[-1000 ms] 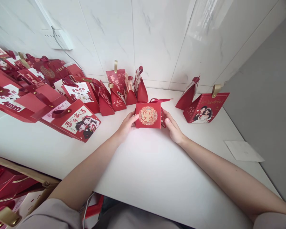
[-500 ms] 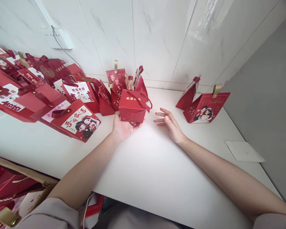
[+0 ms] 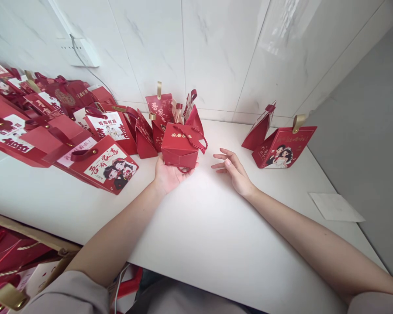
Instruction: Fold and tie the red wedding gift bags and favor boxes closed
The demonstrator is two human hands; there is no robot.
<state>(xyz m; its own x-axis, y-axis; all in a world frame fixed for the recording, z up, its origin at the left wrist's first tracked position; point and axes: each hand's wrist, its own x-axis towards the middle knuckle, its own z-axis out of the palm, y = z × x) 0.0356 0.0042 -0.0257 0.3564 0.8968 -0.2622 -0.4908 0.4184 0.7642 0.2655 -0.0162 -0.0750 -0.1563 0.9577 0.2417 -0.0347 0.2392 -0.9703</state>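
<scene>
My left hand is palm up with a small red gift box resting on the palm and fingers. Gold characters mark the box's top panel, a twisted red cord handle hangs over its right side, and another loop of cord shows beneath it. To the right, my right hand is held over the white table with its fingers apart, touching nothing. The nearest things beyond it are a red gift box with a cartoon couple and gold strap and a narrower red box.
Many red gift boxes crowd the table's left side, and several stand behind the held box, including a tall one. A white paper lies near the right edge. A cardboard carton with more packaging sits lower left. A tiled wall rises behind.
The gift box on my left hand has shifted very slightly left and tipped a little. My right hand has hardly moved, its fingers still apart.
</scene>
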